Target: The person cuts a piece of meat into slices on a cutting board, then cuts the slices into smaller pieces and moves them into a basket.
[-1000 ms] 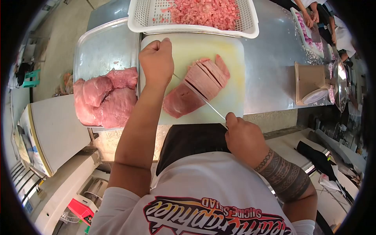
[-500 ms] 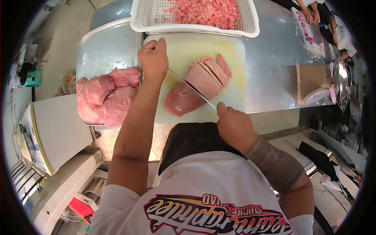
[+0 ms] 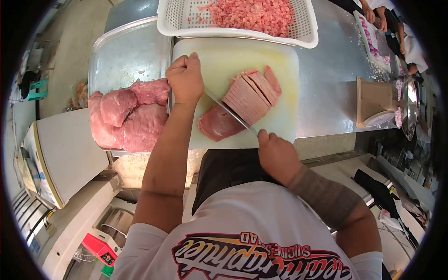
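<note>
A long knife (image 3: 232, 112) lies slantwise across a slab of raw meat (image 3: 222, 123) on the white cutting board (image 3: 275, 122). My left hand (image 3: 185, 78) is a closed fist at the far-left end of the knife, thumb up. At the near-right end, my right hand (image 3: 278, 153) is closed around the knife, low by the board's front edge. Thin meat slices (image 3: 252, 94) stand pressed together up and right of the blade; the lower-left part of the slab is uncut. Fingers hide both ends of the knife.
Left of the board, a metal tray (image 3: 126, 51) bears large raw meat pieces (image 3: 133, 114). A white perforated basket (image 3: 242, 33) of diced meat (image 3: 252, 16) stands behind. On the right are a brown container (image 3: 373, 100) and a tray of purple pieces (image 3: 371, 39), near other people's hands (image 3: 376, 17).
The camera view has shifted slightly. Both hands stay at the knife ends, and the blade is still across the meat between the slices and the uncut part.
</note>
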The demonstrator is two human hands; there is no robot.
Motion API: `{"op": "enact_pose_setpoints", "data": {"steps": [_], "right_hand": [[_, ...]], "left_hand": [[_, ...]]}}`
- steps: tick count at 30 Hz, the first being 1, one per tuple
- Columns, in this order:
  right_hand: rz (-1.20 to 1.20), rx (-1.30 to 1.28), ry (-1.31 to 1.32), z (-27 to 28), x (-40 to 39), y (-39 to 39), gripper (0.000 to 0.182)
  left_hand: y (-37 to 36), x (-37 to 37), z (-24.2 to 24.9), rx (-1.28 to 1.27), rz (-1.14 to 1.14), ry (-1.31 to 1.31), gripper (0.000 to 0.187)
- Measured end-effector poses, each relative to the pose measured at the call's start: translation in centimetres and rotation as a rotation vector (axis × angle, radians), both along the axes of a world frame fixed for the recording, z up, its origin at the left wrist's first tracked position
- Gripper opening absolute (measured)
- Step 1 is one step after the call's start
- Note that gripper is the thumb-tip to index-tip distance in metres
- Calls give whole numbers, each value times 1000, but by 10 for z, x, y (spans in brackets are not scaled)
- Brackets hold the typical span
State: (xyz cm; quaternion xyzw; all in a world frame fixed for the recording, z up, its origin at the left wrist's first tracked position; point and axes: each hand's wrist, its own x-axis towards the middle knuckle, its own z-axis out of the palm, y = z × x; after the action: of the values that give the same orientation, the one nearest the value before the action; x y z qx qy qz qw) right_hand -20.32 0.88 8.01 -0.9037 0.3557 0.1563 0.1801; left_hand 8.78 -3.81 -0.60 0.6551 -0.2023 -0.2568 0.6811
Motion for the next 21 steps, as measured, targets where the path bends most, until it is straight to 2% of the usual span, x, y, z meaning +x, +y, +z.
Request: {"op": "enact_pose_setpoints", "data": {"steps": [3,5,6,9,13,16,21], "right_hand": [[1,-36,-39,-14,-1,-9,11],[-6,-20,-60,-5,-7,-5,13],[-11,-1,-73,13,-6,-5,14],[-30,68,-96,68,-8,-1,16],[-40,97,-32,84,-14,6,15],[-29,93,-26,71,-10,3,13],[-34,49,-39,-2,-1,-7,12]], "left_hand": [[0,-3,15,70,4,-130,49],[-6,1,14,25,-28,-47,45],[-8,3,15,3,-42,-7,43],[0,-9,61,-84,12,80,41],[6,-20,63,-5,10,109,44],[8,-14,39,60,-2,92,47],[4,-7,8,80,-4,-92,46]]}}
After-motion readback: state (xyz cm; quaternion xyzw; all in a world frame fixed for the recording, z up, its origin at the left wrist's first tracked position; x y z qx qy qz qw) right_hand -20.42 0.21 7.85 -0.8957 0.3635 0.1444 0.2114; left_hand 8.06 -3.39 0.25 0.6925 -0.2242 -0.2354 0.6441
